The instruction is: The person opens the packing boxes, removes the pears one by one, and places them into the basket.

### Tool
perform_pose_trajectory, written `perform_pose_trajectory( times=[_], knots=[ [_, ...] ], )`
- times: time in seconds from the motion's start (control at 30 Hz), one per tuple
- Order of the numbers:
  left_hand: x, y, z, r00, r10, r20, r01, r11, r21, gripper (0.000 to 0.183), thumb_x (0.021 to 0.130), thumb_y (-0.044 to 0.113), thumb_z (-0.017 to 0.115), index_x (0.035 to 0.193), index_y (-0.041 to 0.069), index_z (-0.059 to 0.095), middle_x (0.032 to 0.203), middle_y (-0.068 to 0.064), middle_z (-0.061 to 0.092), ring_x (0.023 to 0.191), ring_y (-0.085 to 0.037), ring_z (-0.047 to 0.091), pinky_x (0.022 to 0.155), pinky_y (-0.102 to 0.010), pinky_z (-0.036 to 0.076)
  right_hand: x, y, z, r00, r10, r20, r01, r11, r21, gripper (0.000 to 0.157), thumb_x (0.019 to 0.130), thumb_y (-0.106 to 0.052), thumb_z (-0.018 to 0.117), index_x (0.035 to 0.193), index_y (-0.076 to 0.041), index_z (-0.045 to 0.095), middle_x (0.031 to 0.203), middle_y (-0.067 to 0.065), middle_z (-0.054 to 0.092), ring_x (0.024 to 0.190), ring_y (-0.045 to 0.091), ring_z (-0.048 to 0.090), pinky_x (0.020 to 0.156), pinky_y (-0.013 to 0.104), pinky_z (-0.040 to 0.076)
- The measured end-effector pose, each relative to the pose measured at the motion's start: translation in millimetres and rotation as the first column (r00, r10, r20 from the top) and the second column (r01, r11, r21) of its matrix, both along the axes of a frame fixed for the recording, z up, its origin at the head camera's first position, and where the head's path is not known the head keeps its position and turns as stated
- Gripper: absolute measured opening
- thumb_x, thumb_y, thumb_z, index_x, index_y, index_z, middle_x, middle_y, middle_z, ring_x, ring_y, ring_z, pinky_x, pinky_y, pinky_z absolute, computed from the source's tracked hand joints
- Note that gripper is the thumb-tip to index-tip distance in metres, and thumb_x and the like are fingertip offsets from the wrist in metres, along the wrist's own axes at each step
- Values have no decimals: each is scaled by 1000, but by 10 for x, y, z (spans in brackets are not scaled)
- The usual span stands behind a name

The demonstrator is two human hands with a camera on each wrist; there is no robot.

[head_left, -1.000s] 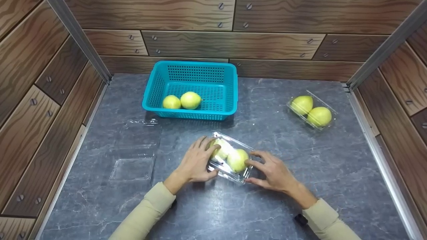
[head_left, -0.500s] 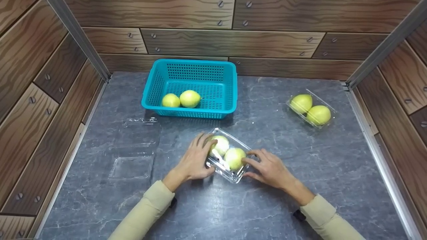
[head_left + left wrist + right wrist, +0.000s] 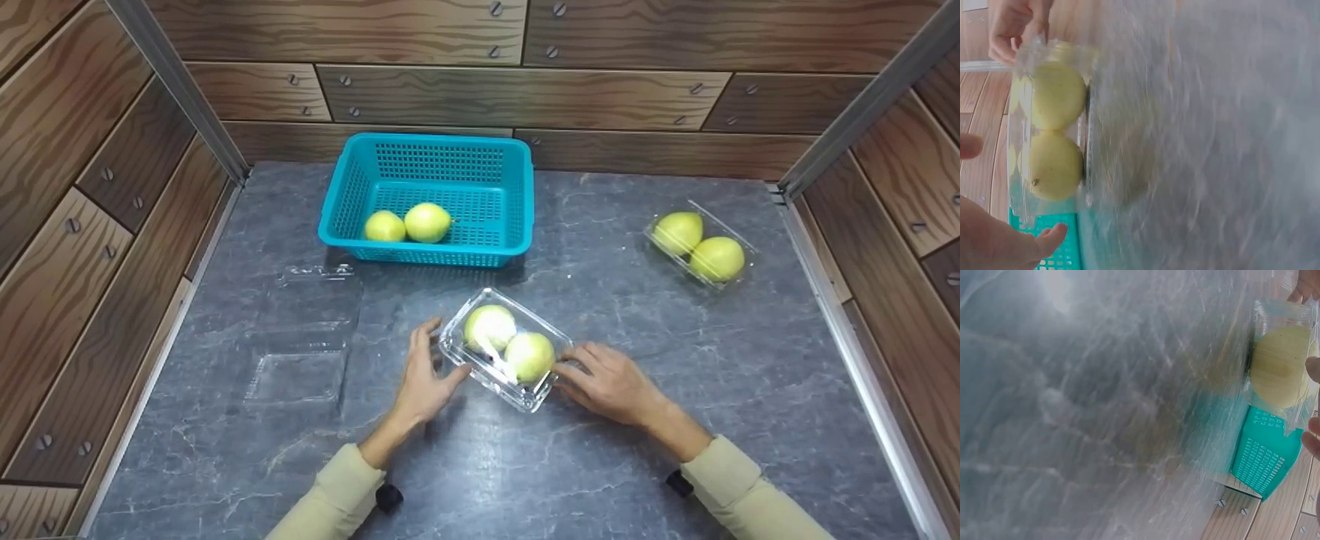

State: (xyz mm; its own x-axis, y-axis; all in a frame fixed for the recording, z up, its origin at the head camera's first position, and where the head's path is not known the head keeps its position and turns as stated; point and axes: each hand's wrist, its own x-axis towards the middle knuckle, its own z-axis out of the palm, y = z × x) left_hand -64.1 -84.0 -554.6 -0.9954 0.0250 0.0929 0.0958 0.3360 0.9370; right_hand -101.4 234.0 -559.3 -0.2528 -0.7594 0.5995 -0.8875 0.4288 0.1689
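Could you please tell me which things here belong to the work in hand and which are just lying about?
Likely the job:
central clear box
two fruits inside
teal basket
two basket fruits
open box at left
filled box at right

Likely just surroundings:
wood-patterned walls
metal frame

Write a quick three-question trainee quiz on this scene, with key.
1. How many fruits lie in the teal basket?
2. True or false: the clear container between the left hand and the right hand has three fruits inside.
3. Where is the empty clear packaging?
a) inside the teal basket
b) on the table, to the left of the left hand
c) on the table, to the right of the right hand

Key: 1. Two. 2. False; it has two. 3. b.
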Motion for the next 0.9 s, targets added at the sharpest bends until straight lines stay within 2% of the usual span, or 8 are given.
perform_pose_trajectory(
  times=[0.07, 0.17, 0.33, 0.4, 0.57, 0.67, 0.77, 0.9],
  knots=[
    [29, 18, -10, 997, 29, 71, -36, 994, 106, 84, 88, 15, 77, 155, -6, 33, 154, -30, 41, 133, -45, 53, 109, -57, 55, 6, -2, -6, 1000, 19, -11, -19, 1000, 4, 21, 102, -26, 65, 108, -9, 75, 100, 6, 73, 86, 20, 68, 72, 31, 63],
    [53, 44, -22, 986, 77, 146, -107, 972, 209, 83, 88, 10, 75, 156, -7, 31, 152, -30, 42, 128, -42, 56, 103, -46, 59, 12, 0, -20, 999, 33, -37, -33, 999, 13, 25, 109, -24, 54, 106, -10, 75, 97, 5, 71, 83, 19, 67, 66, 29, 62],
    [80, 84, -36, 959, 119, 257, -208, 914, 350, 81, 87, 7, 70, 156, -6, 31, 145, -28, 44, 112, -28, 65, 88, -25, 60, 13, 2, -22, 995, 35, -94, -31, 998, 46, 32, 112, -22, 46, 105, -11, 75, 96, 5, 71, 81, 19, 66, 62, 27, 61],
    [99, 108, -46, 947, 106, 302, -234, 874, 426, 79, 88, 4, 68, 156, -6, 29, 141, -27, 43, 105, -20, 65, 87, -24, 63, 11, 1, -20, 993, 39, -114, -33, 998, 59, 33, 113, -21, 45, 105, -12, 75, 96, 5, 72, 81, 19, 66, 63, 27, 61],
    [152, 196, -77, 932, 69, 355, -285, 744, 604, 79, 86, -4, 63, 155, -7, 25, 130, -20, 46, 94, -11, 64, 84, -26, 66, 10, -16, -19, 987, 46, -151, -35, 997, 76, 33, 113, -20, 44, 103, -13, 75, 96, 4, 73, 84, 19, 68, 66, 27, 63],
    [172, 241, -101, 931, 70, 357, -302, 697, 651, 78, 87, -8, 62, 155, -6, 24, 126, -16, 48, 93, -11, 64, 83, -26, 66, 10, -36, -24, 987, 51, -155, -39, 996, 78, 34, 113, -19, 43, 101, -13, 75, 95, 4, 73, 84, 19, 68, 66, 28, 63],
    [191, 280, -123, 928, 77, 364, -317, 676, 665, 77, 88, -9, 62, 154, -5, 24, 124, -15, 49, 93, -11, 64, 82, -27, 67, 15, -50, -38, 986, 56, -158, -43, 995, 86, 36, 112, -17, 42, 99, -13, 75, 94, 3, 73, 83, 19, 68, 67, 28, 63],
    [222, 325, -143, 920, 89, 382, -339, 671, 660, 74, 88, -11, 61, 152, -5, 25, 121, -14, 50, 92, -10, 63, 81, -31, 68, 15, -54, -57, 983, 61, -174, -44, 994, 102, 36, 112, -16, 43, 96, -14, 75, 92, 3, 73, 83, 19, 69, 71, 28, 64]
  ],
)
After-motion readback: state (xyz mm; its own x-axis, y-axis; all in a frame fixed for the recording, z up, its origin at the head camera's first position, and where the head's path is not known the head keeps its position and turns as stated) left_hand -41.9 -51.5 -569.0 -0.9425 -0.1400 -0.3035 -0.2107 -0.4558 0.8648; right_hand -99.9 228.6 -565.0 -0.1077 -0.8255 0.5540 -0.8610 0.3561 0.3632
